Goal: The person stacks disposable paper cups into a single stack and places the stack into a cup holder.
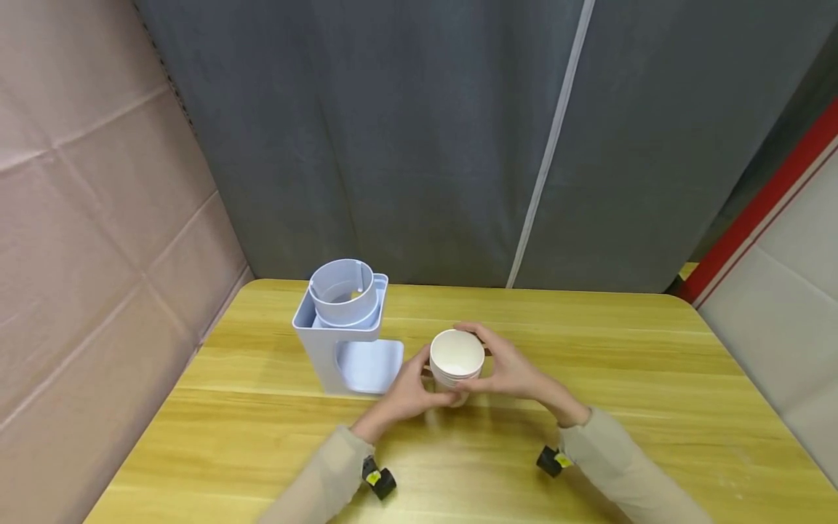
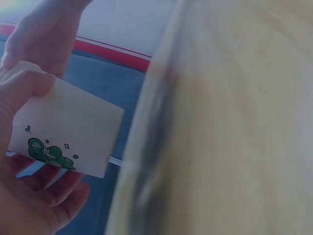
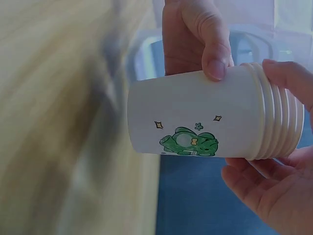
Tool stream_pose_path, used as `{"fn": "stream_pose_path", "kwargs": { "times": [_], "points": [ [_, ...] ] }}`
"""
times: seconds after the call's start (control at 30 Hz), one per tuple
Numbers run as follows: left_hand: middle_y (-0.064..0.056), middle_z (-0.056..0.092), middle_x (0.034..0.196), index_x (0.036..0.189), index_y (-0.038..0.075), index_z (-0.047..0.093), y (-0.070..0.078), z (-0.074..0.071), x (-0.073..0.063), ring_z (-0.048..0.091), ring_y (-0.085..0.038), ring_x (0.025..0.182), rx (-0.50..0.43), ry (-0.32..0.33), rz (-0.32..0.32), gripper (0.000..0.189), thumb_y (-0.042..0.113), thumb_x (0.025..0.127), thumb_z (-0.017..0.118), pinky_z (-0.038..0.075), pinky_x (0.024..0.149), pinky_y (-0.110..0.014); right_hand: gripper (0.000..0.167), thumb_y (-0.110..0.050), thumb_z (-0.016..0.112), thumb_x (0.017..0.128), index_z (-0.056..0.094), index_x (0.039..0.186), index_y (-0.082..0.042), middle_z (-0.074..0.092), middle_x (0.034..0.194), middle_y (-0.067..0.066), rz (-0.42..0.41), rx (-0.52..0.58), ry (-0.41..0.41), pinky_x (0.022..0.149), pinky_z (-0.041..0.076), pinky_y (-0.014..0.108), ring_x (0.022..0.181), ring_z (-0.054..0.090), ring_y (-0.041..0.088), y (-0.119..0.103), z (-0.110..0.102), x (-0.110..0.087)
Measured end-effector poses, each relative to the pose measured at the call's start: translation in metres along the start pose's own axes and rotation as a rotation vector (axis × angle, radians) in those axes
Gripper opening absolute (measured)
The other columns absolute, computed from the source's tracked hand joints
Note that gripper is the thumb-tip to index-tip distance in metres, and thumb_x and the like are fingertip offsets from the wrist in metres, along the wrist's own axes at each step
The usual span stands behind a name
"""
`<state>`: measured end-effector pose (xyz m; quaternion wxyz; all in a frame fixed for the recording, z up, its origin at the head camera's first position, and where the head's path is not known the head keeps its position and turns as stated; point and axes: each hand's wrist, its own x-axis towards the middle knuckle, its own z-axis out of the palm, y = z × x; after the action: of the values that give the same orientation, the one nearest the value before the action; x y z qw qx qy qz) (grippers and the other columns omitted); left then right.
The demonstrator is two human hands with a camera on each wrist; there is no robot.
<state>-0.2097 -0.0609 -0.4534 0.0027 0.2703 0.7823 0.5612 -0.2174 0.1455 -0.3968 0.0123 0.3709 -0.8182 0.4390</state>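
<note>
A stack of several white paper cups [image 1: 457,354] is held mouth up between both hands, near the middle of the table in the head view. The left hand [image 1: 409,387] grips the stack from the left with thumb and fingers. From the right, the right hand [image 1: 513,370] curls round it near the rims. In the right wrist view the nested rims show at one end of the cups [image 3: 195,107], with a green bear print on the side. Left of the hands stands a pale blue plastic cup dispenser [image 1: 327,362] with a round tube [image 1: 343,313] on top.
The wood-grain table [image 1: 655,378] spreads around the hands. Behind it hangs a dark grey curtain [image 1: 419,145]. A pinkish padded wall [image 1: 98,218] borders the left side, and a white panel with a red edge [image 1: 759,211] the right.
</note>
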Motion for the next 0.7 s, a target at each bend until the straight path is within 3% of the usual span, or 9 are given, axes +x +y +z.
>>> {"fn": "stream_pose_path", "kwargs": {
  "times": [0.23,0.7],
  "points": [
    [-0.015,0.058,0.12,0.131,-0.002,0.046,0.023,-0.009,0.006,0.053,-0.026,0.106,0.035,0.015,0.03,0.07,0.008,0.07,0.079,0.048,0.083,-0.035,0.077,-0.014,0.083,0.07,0.041,0.134,0.0,0.054,0.126,0.009,-0.031,0.006,0.018,0.087,0.048,0.038,0.108,0.053,0.02,-0.018,-0.014,0.007],
    [-0.004,0.059,0.119,0.13,0.006,0.047,0.078,-0.031,0.008,0.056,-0.018,0.104,0.081,0.025,0.111,0.07,0.017,0.069,0.081,0.05,0.081,-0.035,0.074,-0.008,0.082,0.069,0.043,0.131,0.001,0.055,0.121,0.01,-0.147,0.011,0.041,0.084,0.051,0.032,0.104,0.054,0.02,-0.061,-0.039,0.019]
  ]
}}
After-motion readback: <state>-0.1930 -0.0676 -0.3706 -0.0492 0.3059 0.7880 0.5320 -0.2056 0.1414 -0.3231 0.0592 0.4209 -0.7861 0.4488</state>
